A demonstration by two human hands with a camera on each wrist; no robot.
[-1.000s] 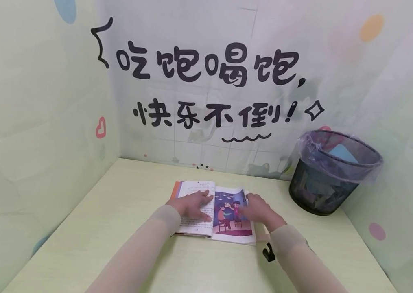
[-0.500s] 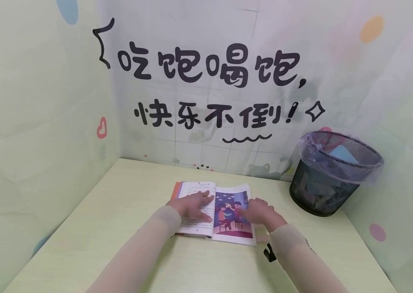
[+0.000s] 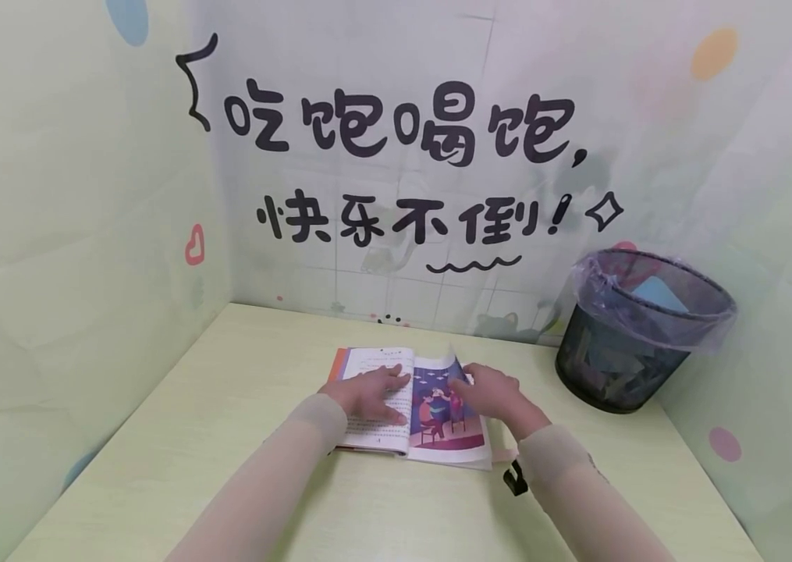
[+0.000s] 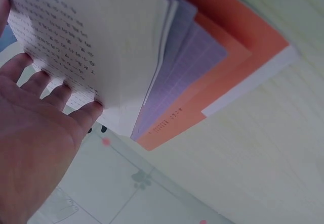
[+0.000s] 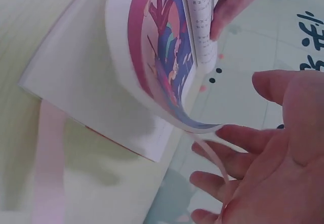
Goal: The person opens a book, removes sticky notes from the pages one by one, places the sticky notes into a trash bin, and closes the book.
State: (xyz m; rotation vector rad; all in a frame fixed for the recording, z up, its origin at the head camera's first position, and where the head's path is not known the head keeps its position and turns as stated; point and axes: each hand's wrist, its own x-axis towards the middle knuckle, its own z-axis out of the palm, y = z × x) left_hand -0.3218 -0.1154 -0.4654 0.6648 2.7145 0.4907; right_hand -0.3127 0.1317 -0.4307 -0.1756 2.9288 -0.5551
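A book [image 3: 378, 363] lies spread on the table, with printed text on its left page and a colourful illustrated page [image 3: 438, 429] on the right. My left hand [image 3: 371, 394] rests on the text page with fingers spread, close to the spine. In the left wrist view, orange and purple cover flaps [image 4: 202, 62] show beyond the pages. My right hand [image 3: 490, 390] is at the outer edge of the illustrated page, whose upper corner curls up. In the right wrist view, the index fingertip touches that lifted page edge, thumb apart. A pink ribbon [image 5: 49, 158] hangs from the book.
A black mesh waste bin [image 3: 613, 367] with a purple liner stands at the right back of the pale table [image 3: 227, 437]. Something light blue [image 3: 658, 294] is inside it. Walls with printed lettering border the table at the back and sides. A small black piece [image 3: 515, 478] sits under the right wrist.
My right hand has moved left and slightly up over the illustrated page, whose upper outer corner has lifted from lying flat half a second ago. The left hand stays in place.
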